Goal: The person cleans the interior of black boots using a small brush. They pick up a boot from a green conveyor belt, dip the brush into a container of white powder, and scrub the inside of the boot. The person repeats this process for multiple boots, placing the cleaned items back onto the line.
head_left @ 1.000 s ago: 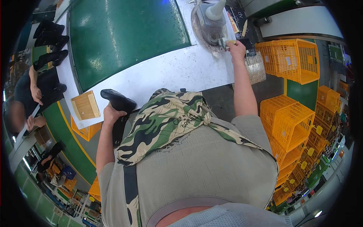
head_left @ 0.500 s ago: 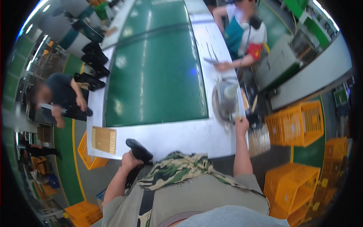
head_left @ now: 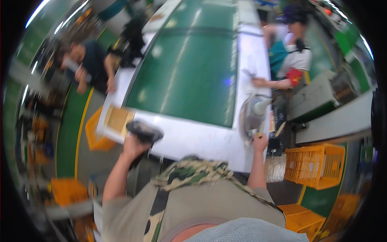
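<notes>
My left hand [head_left: 135, 147] is closed around a black boot [head_left: 146, 132] above the near left edge of the table. The boot's sole side is turned up, and its dark shaft hangs partly hidden below my fingers. On the right, my closed right hand [head_left: 260, 142] grips something small with a yellowish end, too little of which shows to name. That hand is at the near end of a blurred, pale round tray [head_left: 244, 119]. A whitish, cone-topped container [head_left: 260, 107] stands in or on this tray.
A green belt [head_left: 189, 76] runs down the middle of the white table [head_left: 189, 139]. A tan box [head_left: 119, 119] lies at its left corner. One co-worker [head_left: 90, 62] is at the left, another [head_left: 288, 56] at the right. A yellow crate [head_left: 312, 165] stands to the right.
My left hand has lifted and turned the boot, so its sole side shows more. The whole view has swung, shifting the table rightward. My right hand stays by the round tray.
</notes>
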`<state>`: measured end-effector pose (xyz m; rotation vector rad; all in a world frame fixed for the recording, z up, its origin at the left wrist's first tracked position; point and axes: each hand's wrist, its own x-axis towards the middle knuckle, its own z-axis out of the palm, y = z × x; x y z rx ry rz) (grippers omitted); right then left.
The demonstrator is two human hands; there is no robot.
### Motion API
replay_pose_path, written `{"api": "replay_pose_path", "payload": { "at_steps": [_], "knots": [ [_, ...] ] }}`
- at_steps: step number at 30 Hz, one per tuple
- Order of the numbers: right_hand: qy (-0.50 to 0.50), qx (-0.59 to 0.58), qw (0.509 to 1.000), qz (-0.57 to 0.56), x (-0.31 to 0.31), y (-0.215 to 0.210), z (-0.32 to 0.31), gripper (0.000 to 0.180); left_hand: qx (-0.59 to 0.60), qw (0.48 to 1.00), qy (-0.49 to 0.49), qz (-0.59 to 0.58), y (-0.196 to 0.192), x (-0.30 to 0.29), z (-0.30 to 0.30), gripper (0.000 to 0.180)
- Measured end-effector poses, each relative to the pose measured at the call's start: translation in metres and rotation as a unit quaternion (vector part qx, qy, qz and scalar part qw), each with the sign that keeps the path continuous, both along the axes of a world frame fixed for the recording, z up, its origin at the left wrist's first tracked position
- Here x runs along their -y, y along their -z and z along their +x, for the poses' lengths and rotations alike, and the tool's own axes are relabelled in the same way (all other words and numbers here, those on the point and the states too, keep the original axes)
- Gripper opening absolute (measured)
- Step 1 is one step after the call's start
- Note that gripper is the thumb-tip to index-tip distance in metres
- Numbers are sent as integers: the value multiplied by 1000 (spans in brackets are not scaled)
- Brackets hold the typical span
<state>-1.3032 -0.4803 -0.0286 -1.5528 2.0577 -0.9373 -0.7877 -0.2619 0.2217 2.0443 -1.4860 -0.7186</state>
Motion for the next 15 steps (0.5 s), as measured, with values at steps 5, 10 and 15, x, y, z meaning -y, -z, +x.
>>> {"api": "replay_pose_path", "payload": {
  "at_steps": [5,10,15],
  "knots": [
    [13,291,955,51,10,22,-28,16,136,985,-37,-104,-8,-21,-2,47],
    [-50,555,806,202,23,-47,71,19,227,968,-64,-85,10,-73,-8,52],
    [-251,639,678,262,19,-115,202,17,245,964,-95,-42,-9,-88,-24,42]
  ]
}}
